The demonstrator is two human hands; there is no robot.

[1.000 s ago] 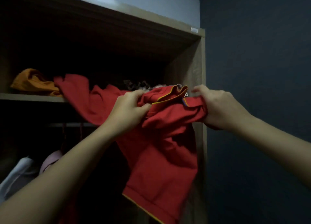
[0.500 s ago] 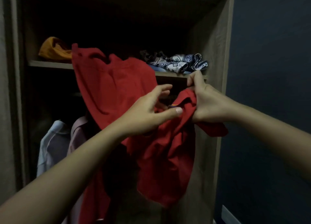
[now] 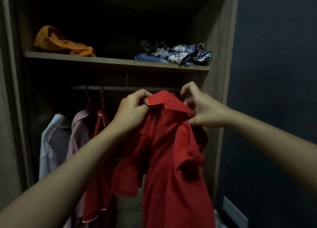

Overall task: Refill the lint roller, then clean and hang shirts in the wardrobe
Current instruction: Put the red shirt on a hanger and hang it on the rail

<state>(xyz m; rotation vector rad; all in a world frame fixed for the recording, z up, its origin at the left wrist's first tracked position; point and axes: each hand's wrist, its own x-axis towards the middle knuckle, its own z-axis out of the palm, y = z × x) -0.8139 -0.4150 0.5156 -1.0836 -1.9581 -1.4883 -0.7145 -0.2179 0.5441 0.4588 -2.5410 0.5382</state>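
Observation:
A red polo shirt (image 3: 171, 150) with a striped collar edge hangs from both my hands in front of the open wardrobe (image 3: 221, 39). My left hand (image 3: 132, 109) grips the left end of the collar. My right hand (image 3: 202, 109) pinches the collar's right side, thumb and fingers curled on the fabric. The shirt's body and sleeves drop loosely below. The collar sits just under the hanging rail (image 3: 120, 88). No lint roller is visible.
Three shirts hang on the rail at left: a pale blue one (image 3: 53, 142), a pink one (image 3: 78, 133) and a red one (image 3: 101, 125). The shelf (image 3: 111, 62) above holds an orange garment (image 3: 60, 42) and folded patterned cloth (image 3: 178, 53). A dark blue wall (image 3: 274, 90) stands to the right.
The red shirt came down off the shelf and now hangs straight by its collar. My left hand took hold of the collar again; both hands now sit level at the rail.

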